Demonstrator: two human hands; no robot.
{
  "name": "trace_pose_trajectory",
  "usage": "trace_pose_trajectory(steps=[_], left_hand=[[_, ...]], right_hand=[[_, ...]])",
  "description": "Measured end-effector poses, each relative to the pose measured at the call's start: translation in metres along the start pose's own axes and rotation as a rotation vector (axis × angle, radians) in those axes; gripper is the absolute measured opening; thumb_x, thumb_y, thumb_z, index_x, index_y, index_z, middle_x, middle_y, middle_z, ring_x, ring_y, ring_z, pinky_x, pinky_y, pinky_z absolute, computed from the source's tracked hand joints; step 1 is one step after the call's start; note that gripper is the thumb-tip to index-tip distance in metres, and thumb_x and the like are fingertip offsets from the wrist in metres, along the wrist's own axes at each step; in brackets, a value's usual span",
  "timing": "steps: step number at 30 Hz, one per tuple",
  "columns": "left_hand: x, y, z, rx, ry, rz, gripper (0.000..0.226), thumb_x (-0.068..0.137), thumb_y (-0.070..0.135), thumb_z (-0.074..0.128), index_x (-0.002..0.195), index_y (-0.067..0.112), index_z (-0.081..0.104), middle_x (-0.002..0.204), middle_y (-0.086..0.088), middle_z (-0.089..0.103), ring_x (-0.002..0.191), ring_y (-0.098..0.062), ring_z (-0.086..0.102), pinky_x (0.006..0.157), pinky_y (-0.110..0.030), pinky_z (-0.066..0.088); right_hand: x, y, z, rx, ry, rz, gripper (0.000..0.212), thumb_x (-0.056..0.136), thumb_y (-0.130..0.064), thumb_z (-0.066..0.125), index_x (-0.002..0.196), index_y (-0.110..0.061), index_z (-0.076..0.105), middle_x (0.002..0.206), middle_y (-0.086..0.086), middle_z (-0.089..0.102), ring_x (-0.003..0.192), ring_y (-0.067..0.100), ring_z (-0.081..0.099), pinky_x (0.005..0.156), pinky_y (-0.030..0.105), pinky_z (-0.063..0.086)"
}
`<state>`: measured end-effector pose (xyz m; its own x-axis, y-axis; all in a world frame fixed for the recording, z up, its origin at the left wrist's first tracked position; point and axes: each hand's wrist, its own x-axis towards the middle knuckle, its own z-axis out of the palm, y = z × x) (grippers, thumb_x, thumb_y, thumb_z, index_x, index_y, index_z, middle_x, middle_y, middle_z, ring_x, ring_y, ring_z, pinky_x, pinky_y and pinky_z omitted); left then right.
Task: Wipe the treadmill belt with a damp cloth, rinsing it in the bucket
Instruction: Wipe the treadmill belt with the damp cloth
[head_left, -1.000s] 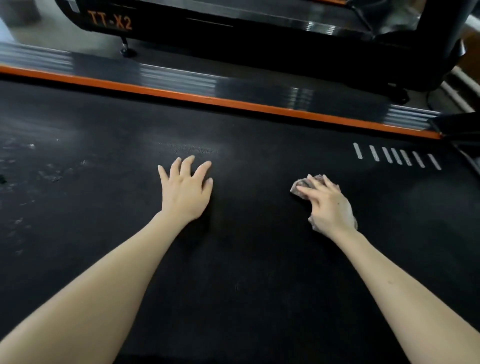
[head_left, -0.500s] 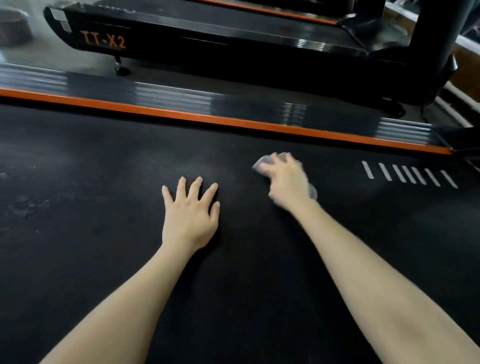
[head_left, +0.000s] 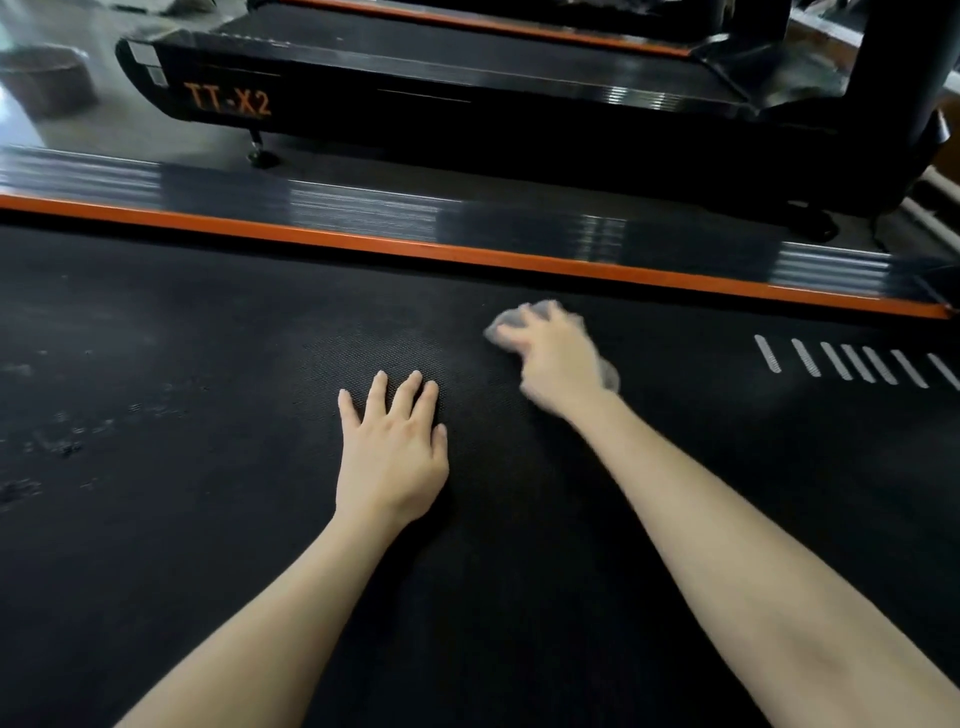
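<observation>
Cloth (head_left: 540, 312) under right hand (head_left: 558, 361) swept left across belt (head_left: 197, 530); left hand (head_left: 392, 460) unmoved.

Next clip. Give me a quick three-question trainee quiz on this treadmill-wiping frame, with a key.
1. True or false: the left hand holds the cloth.
2. Where on the belt do dusty smudges show? A) far left B) far right C) between the hands
3. Fill in: the strip along the belt's far edge is ____.
Key: 1 false, the right hand has it; 2 A; 3 orange.
</observation>
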<state>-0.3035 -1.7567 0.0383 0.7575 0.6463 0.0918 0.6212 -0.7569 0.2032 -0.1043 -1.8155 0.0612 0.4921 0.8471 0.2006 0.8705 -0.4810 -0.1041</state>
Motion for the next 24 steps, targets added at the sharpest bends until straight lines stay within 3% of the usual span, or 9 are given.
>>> trace_pose_trajectory(steps=[2,6,10,16,20,22,24], left_hand=[[0.000,0.001,-0.001,0.007,-0.007,-0.008,0.055,0.097,0.040,0.025,0.149,0.023,0.023,0.157,0.004,0.019,0.146,-0.026,0.007,0.116,-0.054,0.001],[0.000,-0.001,-0.001,0.008,-0.005,-0.008,0.055,0.097,0.041,0.024,0.149,0.024,0.023,0.157,0.006,0.020,0.146,-0.025,0.007,0.116,-0.053,0.002],[-0.001,-0.003,0.001,-0.015,0.014,-0.008,0.055,0.097,0.041,0.025,0.149,0.026,0.024,0.157,0.008,0.021,0.146,-0.023,0.006,0.117,-0.051,0.000],[-0.001,-0.002,0.001,-0.002,0.021,-0.007,0.054,0.098,0.040,0.028,0.150,0.025,0.024,0.157,0.008,0.020,0.146,-0.022,0.006,0.117,-0.051,0.001],[-0.001,0.000,0.001,0.008,0.021,-0.020,0.053,0.098,0.038,0.029,0.149,0.023,0.026,0.156,0.006,0.022,0.146,-0.024,0.009,0.116,-0.052,0.003],[0.000,0.001,0.002,0.014,0.014,-0.016,0.053,0.098,0.037,0.029,0.149,0.022,0.027,0.156,0.005,0.022,0.146,-0.025,0.009,0.116,-0.053,0.003],[0.001,0.001,0.001,0.013,0.008,-0.014,0.053,0.098,0.037,0.030,0.148,0.022,0.027,0.156,0.004,0.023,0.145,-0.026,0.010,0.116,-0.053,0.003]], right_hand=[[-0.004,-0.023,0.008,0.031,-0.086,-0.211,0.057,0.084,-0.009,0.053,0.135,-0.035,0.050,0.151,0.002,0.036,0.140,0.031,0.023,0.114,0.044,0.019],[0.031,-0.023,0.007,-0.079,-0.149,-0.200,0.072,0.082,-0.014,0.066,0.144,-0.034,0.036,0.157,-0.002,0.024,0.146,0.028,0.010,0.118,0.045,0.009],[0.062,-0.002,0.002,-0.066,-0.147,-0.054,0.070,0.083,-0.021,0.067,0.144,-0.035,0.036,0.158,-0.002,0.020,0.146,0.030,0.004,0.118,0.049,0.006],[0.032,0.110,-0.013,-0.016,-0.103,0.299,0.063,0.084,-0.016,0.066,0.140,-0.035,0.043,0.158,-0.010,0.015,0.147,0.027,0.000,0.119,0.046,0.006],[0.026,0.127,-0.023,0.003,-0.157,0.522,0.069,0.087,-0.017,0.063,0.146,-0.035,0.031,0.160,-0.001,0.008,0.146,0.031,0.000,0.117,0.045,0.017],[0.027,0.104,-0.020,0.026,-0.160,0.503,0.071,0.087,-0.015,0.061,0.148,-0.031,0.028,0.160,0.005,0.011,0.145,0.032,0.007,0.116,0.042,0.019],[0.019,0.069,-0.016,0.050,-0.130,0.316,0.065,0.087,-0.011,0.055,0.146,-0.031,0.035,0.158,0.002,0.017,0.145,0.030,0.012,0.115,0.039,0.022]])
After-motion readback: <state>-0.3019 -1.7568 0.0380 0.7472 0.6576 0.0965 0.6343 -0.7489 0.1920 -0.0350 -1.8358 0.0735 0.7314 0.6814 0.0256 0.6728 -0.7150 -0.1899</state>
